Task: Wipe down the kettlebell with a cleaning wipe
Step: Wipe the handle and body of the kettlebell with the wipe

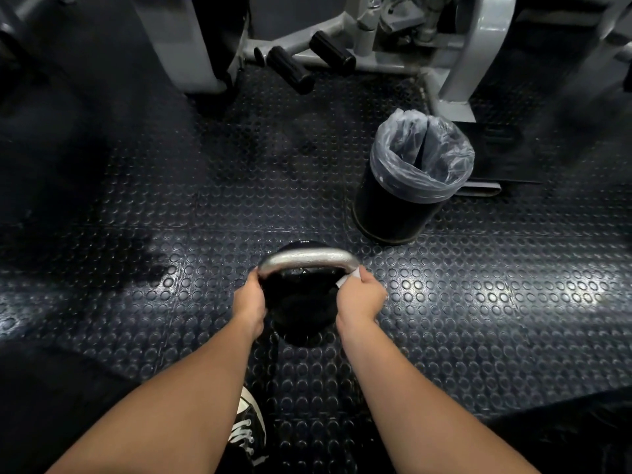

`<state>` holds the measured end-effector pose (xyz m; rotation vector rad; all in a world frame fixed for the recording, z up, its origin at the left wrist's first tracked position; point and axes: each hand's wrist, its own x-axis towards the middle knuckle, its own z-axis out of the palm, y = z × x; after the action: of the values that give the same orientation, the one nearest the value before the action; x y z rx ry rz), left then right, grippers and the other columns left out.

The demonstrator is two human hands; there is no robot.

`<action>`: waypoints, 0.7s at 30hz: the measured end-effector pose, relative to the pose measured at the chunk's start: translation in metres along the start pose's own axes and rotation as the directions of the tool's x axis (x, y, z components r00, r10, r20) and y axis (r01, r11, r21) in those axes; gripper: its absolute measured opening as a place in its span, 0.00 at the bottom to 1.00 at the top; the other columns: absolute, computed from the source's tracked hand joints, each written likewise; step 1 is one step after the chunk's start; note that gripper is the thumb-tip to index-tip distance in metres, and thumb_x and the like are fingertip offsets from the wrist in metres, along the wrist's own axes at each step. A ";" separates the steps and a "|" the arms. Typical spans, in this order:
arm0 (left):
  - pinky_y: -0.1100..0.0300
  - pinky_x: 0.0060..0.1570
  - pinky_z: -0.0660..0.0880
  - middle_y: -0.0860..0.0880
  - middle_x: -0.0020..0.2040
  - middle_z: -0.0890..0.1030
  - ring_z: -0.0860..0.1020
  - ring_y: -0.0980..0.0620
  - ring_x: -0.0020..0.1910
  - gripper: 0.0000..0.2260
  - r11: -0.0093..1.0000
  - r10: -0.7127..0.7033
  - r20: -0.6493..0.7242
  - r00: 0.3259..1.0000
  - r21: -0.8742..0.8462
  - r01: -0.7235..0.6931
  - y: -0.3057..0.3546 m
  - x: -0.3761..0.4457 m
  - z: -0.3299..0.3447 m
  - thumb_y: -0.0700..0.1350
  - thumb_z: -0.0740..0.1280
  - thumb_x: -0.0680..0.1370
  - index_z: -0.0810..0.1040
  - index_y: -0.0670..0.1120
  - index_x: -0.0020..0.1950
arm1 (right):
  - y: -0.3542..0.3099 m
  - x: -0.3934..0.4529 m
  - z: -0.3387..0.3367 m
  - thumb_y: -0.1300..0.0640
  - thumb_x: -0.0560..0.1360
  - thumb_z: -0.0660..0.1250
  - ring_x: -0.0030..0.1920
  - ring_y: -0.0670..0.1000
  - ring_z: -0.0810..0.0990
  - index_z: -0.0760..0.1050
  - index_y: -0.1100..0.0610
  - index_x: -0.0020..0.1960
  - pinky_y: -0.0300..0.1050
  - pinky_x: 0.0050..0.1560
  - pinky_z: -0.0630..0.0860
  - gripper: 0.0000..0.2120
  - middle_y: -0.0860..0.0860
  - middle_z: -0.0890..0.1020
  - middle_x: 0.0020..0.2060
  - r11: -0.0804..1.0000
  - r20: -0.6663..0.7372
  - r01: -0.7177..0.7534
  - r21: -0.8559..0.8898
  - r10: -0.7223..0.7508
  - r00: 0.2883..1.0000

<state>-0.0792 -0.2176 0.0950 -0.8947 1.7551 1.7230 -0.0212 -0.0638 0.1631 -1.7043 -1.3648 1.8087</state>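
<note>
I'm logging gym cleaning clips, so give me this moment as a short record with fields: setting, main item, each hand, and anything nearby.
setting: dark rubber floor with raised round studs
main item: black kettlebell with a silver metal handle, standing on the floor
left hand: left hand holds the handle's left end
right hand: right hand presses a white cleaning wipe against the handle's right end
nearby: black round bin with a clear plastic liner, beyond and to the right
background: grey exercise machine frame with black foam rollers
</note>
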 end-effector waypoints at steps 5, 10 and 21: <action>0.50 0.55 0.76 0.45 0.51 0.84 0.78 0.48 0.49 0.18 1.000 -0.002 0.007 1.000 0.005 0.002 -0.002 0.003 0.001 0.56 0.57 0.85 0.82 0.47 0.50 | 0.006 -0.005 -0.006 0.67 0.81 0.60 0.52 0.44 0.78 0.77 0.63 0.66 0.36 0.52 0.75 0.15 0.49 0.81 0.53 0.998 0.036 -0.029 -0.053 0.031 0.999; 0.48 0.59 0.76 0.47 0.51 0.83 0.78 0.52 0.47 0.17 0.999 -0.005 0.002 1.000 -0.034 0.005 -0.002 0.003 0.000 0.57 0.59 0.84 0.81 0.49 0.48 | 0.001 0.004 -0.003 0.68 0.80 0.60 0.54 0.48 0.78 0.75 0.56 0.72 0.32 0.49 0.71 0.22 0.49 0.79 0.66 0.991 0.030 0.065 -0.120 -0.062 0.998; 0.43 0.65 0.78 0.43 0.54 0.86 0.83 0.45 0.54 0.18 1.000 -0.014 0.024 1.000 -0.026 0.015 0.001 0.000 -0.001 0.58 0.60 0.83 0.83 0.46 0.53 | -0.007 0.022 -0.015 0.64 0.81 0.60 0.30 0.43 0.74 0.81 0.46 0.63 0.36 0.29 0.73 0.20 0.46 0.85 0.57 0.926 0.159 0.271 -0.262 -0.235 0.959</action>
<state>-0.0792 -0.2183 0.0958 -0.8925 1.7102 1.7443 -0.0156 -0.0373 0.1577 -1.4713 -1.8783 1.6611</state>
